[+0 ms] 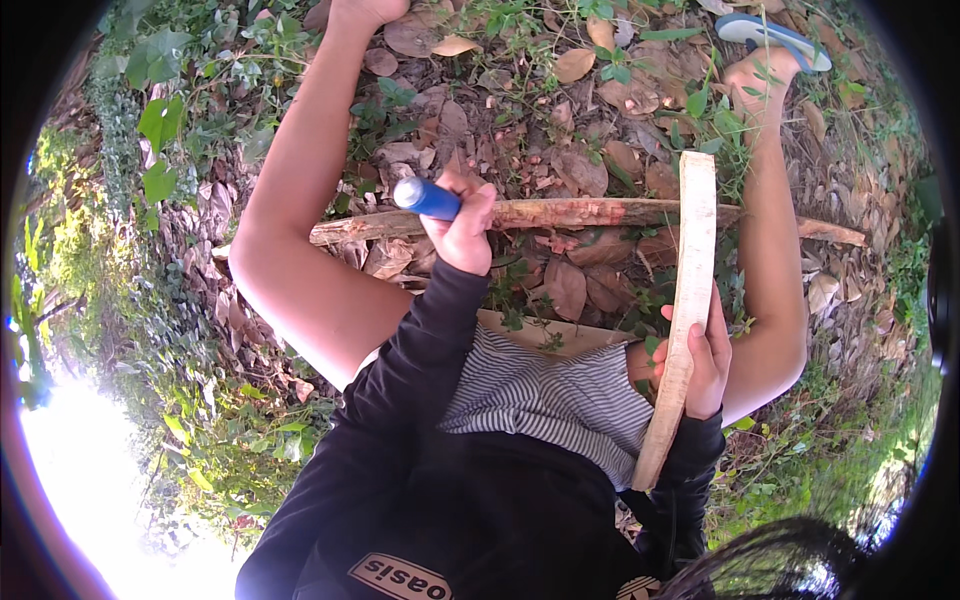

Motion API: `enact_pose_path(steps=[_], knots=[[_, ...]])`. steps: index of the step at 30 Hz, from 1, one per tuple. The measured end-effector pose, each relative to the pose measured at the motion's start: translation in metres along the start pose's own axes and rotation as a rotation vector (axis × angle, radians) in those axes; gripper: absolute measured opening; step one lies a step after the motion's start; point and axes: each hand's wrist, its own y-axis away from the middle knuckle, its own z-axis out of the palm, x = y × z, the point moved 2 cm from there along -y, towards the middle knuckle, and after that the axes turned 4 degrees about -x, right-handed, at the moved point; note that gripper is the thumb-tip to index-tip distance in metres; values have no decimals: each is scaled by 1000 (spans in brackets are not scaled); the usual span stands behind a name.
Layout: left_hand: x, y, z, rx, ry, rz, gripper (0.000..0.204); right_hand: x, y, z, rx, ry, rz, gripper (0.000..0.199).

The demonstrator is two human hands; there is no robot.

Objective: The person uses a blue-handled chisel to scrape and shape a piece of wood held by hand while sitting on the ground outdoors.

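Observation:
My left hand (464, 228) is closed around a blue cylinder (430, 199) with a pale rounded end, which points to the left. Whether this is a tool's handle or a small container, I cannot tell; its other end is hidden by my fingers. On the right, my right hand (708, 358) grips a long, slightly curved strip of pale wood (690, 270) below its middle. The strip stands lengthwise in view, its upper end far from my body and its lower end by my sleeve. The two held things are apart.
A long, reddish-brown split stick (580, 212) lies crosswise on the leaf-covered ground (570, 290) between and past my bent legs. Close to my striped clothing (545, 385) is a pale, flat edge (555, 337). Green plants (160, 125) grow at the left. One foot wears a sandal (775, 40).

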Motion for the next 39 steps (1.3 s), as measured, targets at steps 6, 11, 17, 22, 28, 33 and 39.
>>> enact_pose_path(steps=[6,11,17,22,28,33,39], knots=[[8,8,-5,-163,130,93,23,-6,1,0,55,-37,8,65],[40,13,-21,-211,-112,146,27,-5,-3,-2,49,20,-5,65],[28,13,-16,-243,-8,73,26,-2,-3,6,25,7,-10,64],[15,10,-20,-255,-98,74,25,0,2,6,8,-3,-28,64],[8,10,-16,-240,-138,57,28,-5,4,13,-22,-26,-60,66],[0,9,-25,-231,-192,27,24,-20,8,29,-158,106,-65,68],[-3,21,-46,-225,-296,-177,20,-103,23,81,-450,685,-961,67]])
